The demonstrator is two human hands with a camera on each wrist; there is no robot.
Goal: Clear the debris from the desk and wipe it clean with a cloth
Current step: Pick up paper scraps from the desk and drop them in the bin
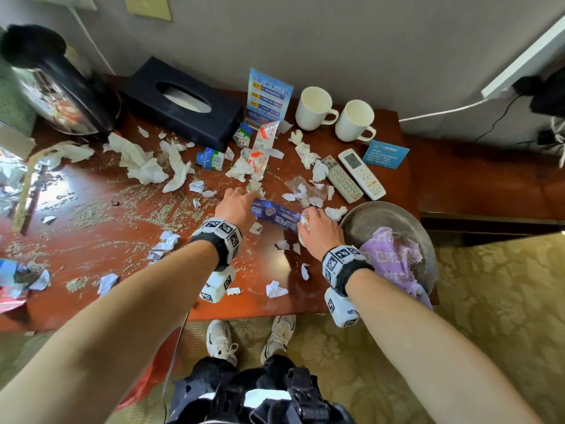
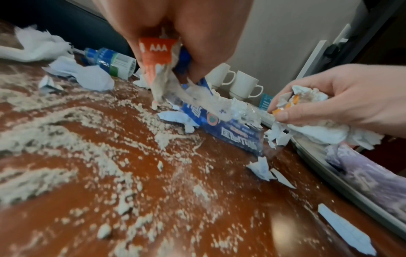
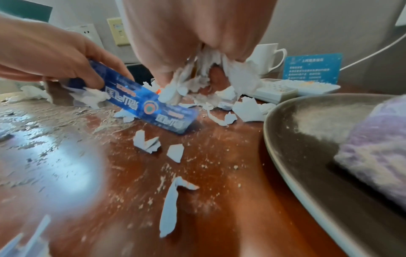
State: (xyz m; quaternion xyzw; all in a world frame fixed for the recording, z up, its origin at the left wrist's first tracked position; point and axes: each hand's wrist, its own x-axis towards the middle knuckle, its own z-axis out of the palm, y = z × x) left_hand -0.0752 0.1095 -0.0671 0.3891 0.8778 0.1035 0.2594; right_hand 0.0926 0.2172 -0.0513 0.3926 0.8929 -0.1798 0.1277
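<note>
On the red-brown desk (image 1: 91,246), my left hand (image 1: 237,205) (image 2: 175,69) grips one end of a long blue wrapper (image 1: 278,217) (image 2: 237,137) (image 3: 153,107), together with an orange AAA pack (image 2: 157,52) and torn paper. My right hand (image 1: 318,224) (image 3: 197,78) holds a wad of white tissue scraps (image 2: 307,132) at the wrapper's other end. A purple cloth (image 1: 394,258) (image 3: 377,139) lies in a metal basin (image 1: 373,221) (image 3: 307,139) just right of that hand. Crumpled tissues (image 1: 140,163), paper bits and grey grit (image 1: 91,212) (image 2: 87,156) cover the desk.
Along the back wall stand a kettle (image 1: 61,96), a black tissue box (image 1: 183,108), a blue sign (image 1: 269,96) and two white mugs (image 1: 315,108). Two remotes (image 1: 351,177) and a blue card (image 1: 386,154) lie behind the basin. Small bottles (image 1: 211,159) lie among the tissues.
</note>
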